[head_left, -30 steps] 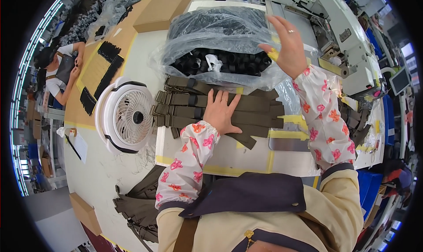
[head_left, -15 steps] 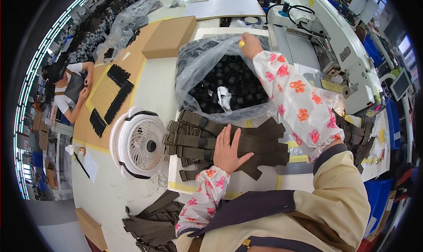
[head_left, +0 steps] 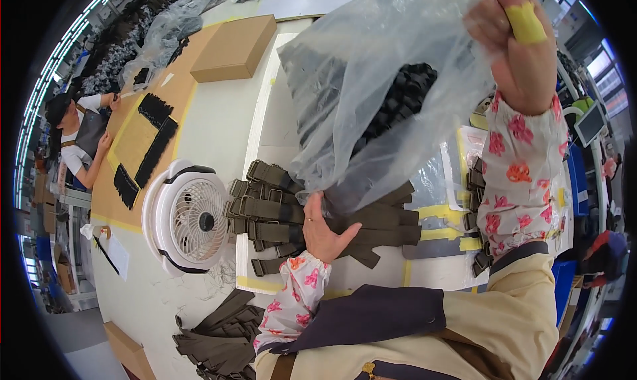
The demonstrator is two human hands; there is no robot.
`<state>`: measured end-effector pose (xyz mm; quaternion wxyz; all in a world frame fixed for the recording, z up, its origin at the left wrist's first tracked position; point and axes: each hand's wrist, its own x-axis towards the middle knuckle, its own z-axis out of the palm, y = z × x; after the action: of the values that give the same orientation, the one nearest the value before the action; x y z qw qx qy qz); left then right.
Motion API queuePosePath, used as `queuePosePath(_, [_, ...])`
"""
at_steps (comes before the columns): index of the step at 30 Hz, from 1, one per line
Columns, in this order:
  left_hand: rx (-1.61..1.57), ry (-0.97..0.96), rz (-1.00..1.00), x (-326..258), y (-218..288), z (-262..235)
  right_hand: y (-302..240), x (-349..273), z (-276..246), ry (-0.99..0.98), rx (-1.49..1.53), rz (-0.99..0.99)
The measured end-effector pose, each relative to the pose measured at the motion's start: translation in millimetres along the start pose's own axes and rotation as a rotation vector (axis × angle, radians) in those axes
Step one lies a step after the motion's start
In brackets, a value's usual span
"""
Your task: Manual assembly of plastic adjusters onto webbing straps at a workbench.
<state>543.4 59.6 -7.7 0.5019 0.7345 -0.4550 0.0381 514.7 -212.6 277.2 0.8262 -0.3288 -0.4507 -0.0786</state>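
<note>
Lifted well off the table since half a second ago, the clear plastic bag (head_left: 391,94) of black buckles hangs pinched in the closed right hand (head_left: 521,45) — while the left hand (head_left: 325,230) lies flat and open, pinning the olive straps (head_left: 312,217) beside the white fan (head_left: 189,217).

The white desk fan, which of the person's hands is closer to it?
Left. The left hand rests flat on the olive straps lying just beside the white fan. The right hand is raised far across the table, gripping the clear plastic bag.
</note>
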Motion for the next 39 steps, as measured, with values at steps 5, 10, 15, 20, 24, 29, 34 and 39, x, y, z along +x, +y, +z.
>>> queuePosePath(5, [0.194,-0.186,-0.01,0.6,34.6,-34.6,5.6,-73.7,23.2,0.93,-1.716,0.341])
queuePosePath(10, [0.099,0.024,0.115,20.6,51.1,-49.7,32.6,-91.6,31.7,0.76,-2.134,0.182])
queuePosePath(15, [0.036,-0.232,0.209,45.1,71.8,-50.9,67.8,-118.7,92.5,0.026,-2.506,0.216])
queuePosePath(20, [0.075,-0.675,0.353,9.5,65.7,-34.1,60.9,-221.0,56.8,0.079,-2.364,0.912])
queuePosePath(24, [0.159,-0.306,0.347,59.2,66.1,-47.2,78.4,-239.2,42.4,0.364,-2.504,0.801])
queuePosePath(29, [0.521,-0.095,0.379,127.4,34.1,-9.1,89.6,-202.0,41.5,0.913,-2.497,0.821])
queuePosePath(34, [0.557,-0.101,0.21,155.5,-21.5,37.6,85.5,-223.7,-17.0,1.168,-2.585,0.739])
queuePosePath(39, [0.663,-0.297,0.1,170.5,-34.0,32.6,87.6,-229.3,-58.6,1.343,-2.728,0.622])
